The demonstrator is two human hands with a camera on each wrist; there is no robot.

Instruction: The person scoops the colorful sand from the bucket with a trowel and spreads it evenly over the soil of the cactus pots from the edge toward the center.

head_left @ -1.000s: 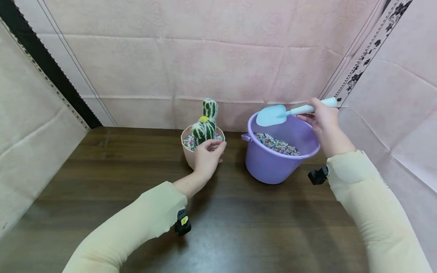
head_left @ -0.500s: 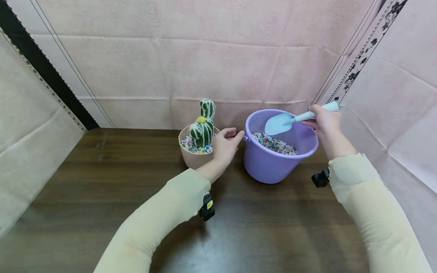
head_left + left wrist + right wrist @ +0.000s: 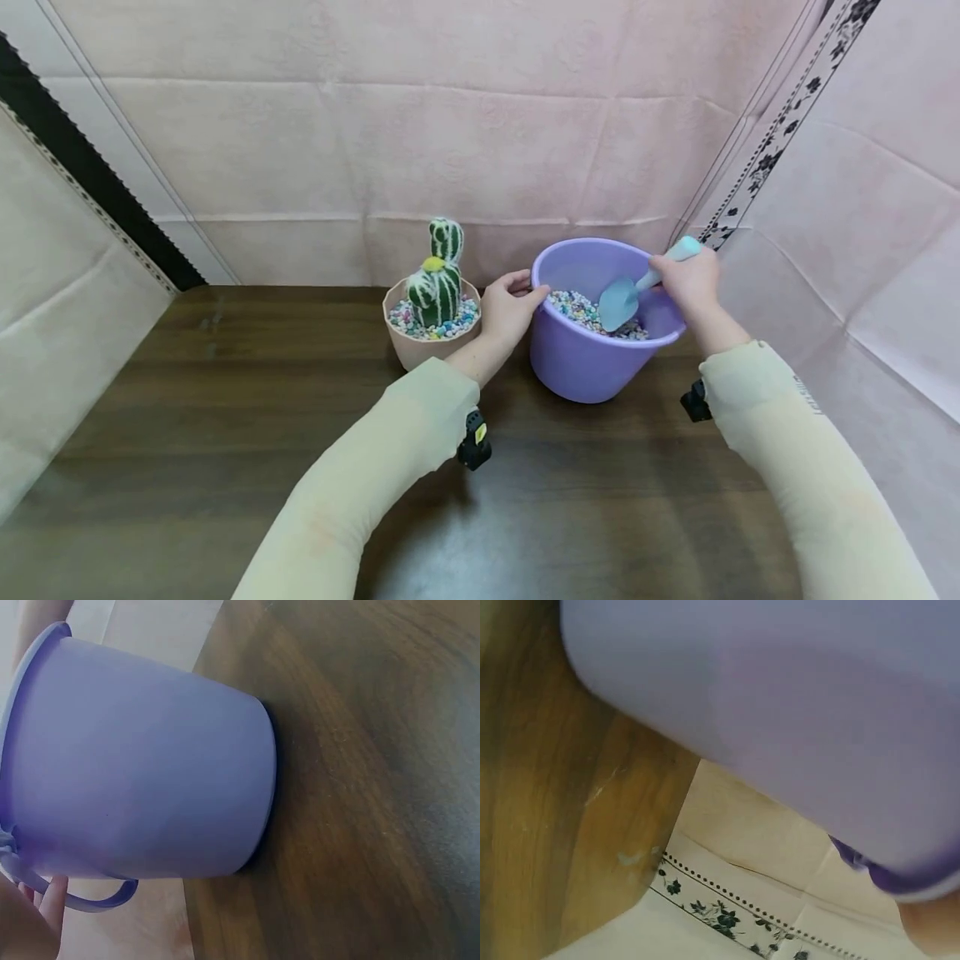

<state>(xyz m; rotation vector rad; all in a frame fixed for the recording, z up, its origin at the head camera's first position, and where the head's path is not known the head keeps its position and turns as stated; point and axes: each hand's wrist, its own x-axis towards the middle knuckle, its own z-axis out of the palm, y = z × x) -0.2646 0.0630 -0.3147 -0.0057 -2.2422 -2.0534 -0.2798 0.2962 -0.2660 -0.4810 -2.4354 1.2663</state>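
In the head view my right hand point(image 3: 690, 283) grips the handle of a light-blue hand trowel point(image 3: 619, 302). Its blade dips into small multicoloured pebbles point(image 3: 577, 307) inside a purple bucket point(image 3: 585, 367). My left hand point(image 3: 508, 312) holds the bucket at its left rim, thumb toward the front. The left wrist view shows the bucket's side point(image 3: 142, 765), with fingers point(image 3: 52, 900) beside its hanging handle point(image 3: 105, 901). Bucket wall point(image 3: 780, 705) fills much of the right wrist view; the trowel is hidden there, and only part of the right hand point(image 3: 934, 922) shows.
Left of the bucket stands a beige pot point(image 3: 416, 348) holding a green-and-white cactus point(image 3: 435, 293) with a yellow flower, set in coloured pebbles. Both containers stand on a dark wooden table point(image 3: 247, 400), close to the pale cloth backdrop point(image 3: 337, 158).
My left hand has gone from the cactus pot rightward to the bucket's rim. The right hand has lowered the trowel from above the bucket into the pebbles.
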